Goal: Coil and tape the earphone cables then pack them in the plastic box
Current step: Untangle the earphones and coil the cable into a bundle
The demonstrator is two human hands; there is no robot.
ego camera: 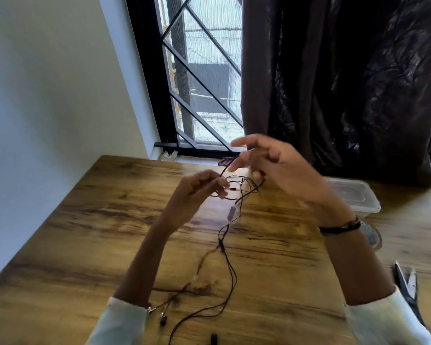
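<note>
Nearest the camera, two earbuds (163, 319) and the loose end of the earphone cable (228, 265) lie on the wooden surface (85, 232) between the white sleeves, uncoiled and trailing up toward the hands. The left hand (197, 190) is raised just above the surface with its fingers (220, 181) curled and pinching the cable near its upper end; the right hand (279, 168) is lifted beside it, blurred, with its fingers (239, 143) spread and only the lower ones seeming to touch the cable, though the blur keeps me from telling whether it truly grips. A few small loops hang between the two hands, so the coiling looks barely begun: most of the cable remains slack, no tape is on it, and nothing can be seen packed. The clear plastic box (358, 197) waits to the right, mostly behind the right wrist, with a tape roll (371, 235) just in front of it and scissors (406, 285) nearer the right sleeve. The surface's left edge runs close along the wall, the far edge meets the window sill and curtain, and the broadest bare stretch lies to the left of the cable.
</note>
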